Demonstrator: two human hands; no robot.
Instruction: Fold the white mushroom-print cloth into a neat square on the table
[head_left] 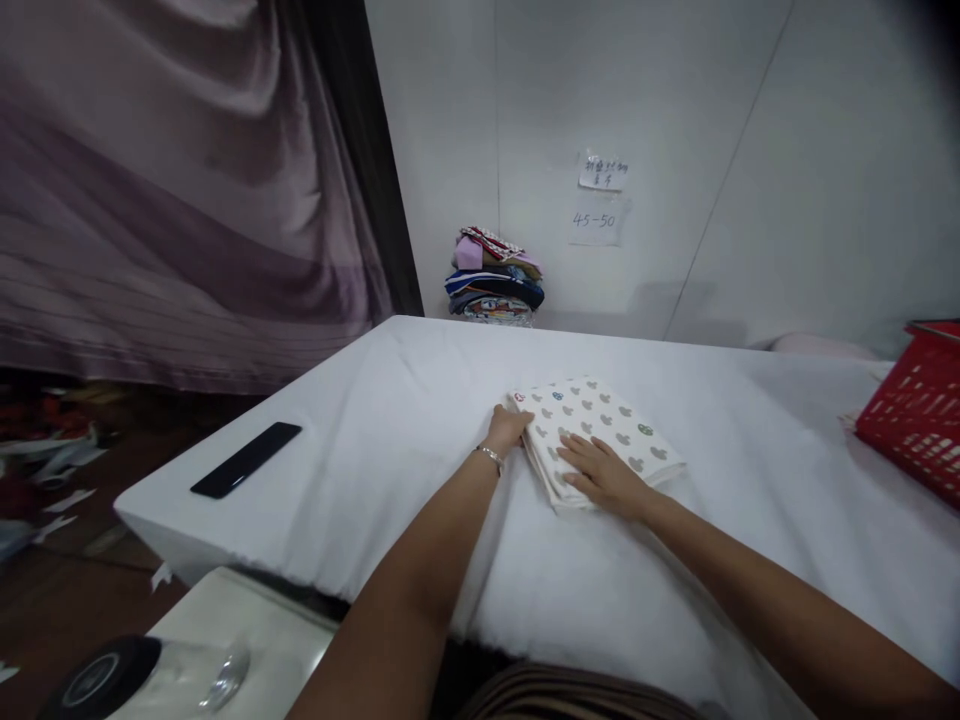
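Observation:
A folded cream cloth [600,425] printed with small grey shapes lies on the white table [390,420]. My left hand [508,428], a bracelet at its wrist, grips the cloth's left edge with curled fingers. My right hand [600,472] rests flat on the near part of the cloth, fingers stretched out.
A black phone [246,458] lies at the table's left edge. A pile of folded clothes [495,275] stands at the far side against the white wall. A red basket [915,410] sits at the right. A purple curtain [172,190] hangs on the left; a dark-lidded jar [135,680] stands below.

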